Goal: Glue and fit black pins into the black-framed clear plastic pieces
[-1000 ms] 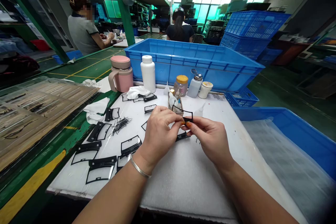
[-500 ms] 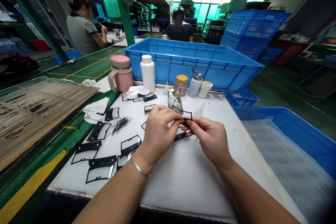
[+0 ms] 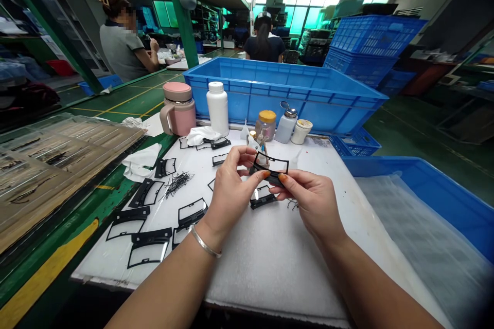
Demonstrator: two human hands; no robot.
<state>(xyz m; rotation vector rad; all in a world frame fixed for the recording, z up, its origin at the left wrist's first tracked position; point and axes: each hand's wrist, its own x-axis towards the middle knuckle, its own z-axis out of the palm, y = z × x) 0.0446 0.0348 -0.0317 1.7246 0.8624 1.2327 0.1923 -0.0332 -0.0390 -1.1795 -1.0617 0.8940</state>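
Between my two hands I hold a black plastic frame (image 3: 272, 177) with a thin-edged window opening, tilted up over the table. My left hand (image 3: 235, 180) pinches its left end, thumb on the near bar. At the right end, my right hand (image 3: 312, 193) grips the same bar between thumb and fingers. Just beneath lies another black frame (image 3: 263, 200). Several similar frames (image 3: 148, 249) are spread over the left of the white tabletop (image 3: 270, 277), around a heap of thin black strips (image 3: 177, 185). A few more strips (image 3: 293, 204) lie beside my right hand.
Behind my hands stand a pink mug (image 3: 178, 108), a white bottle (image 3: 218, 108), a yellow-lidded jar (image 3: 266, 123), a pump bottle (image 3: 286, 126) and a small white tub (image 3: 301, 131). A large blue crate (image 3: 285, 92) backs them. White cloths (image 3: 142, 160) lie left. Two people sit farther off.
The black frame has turned so its window opening and bar face me more. My left hand has shifted its hold, with its thumb now along the bar.
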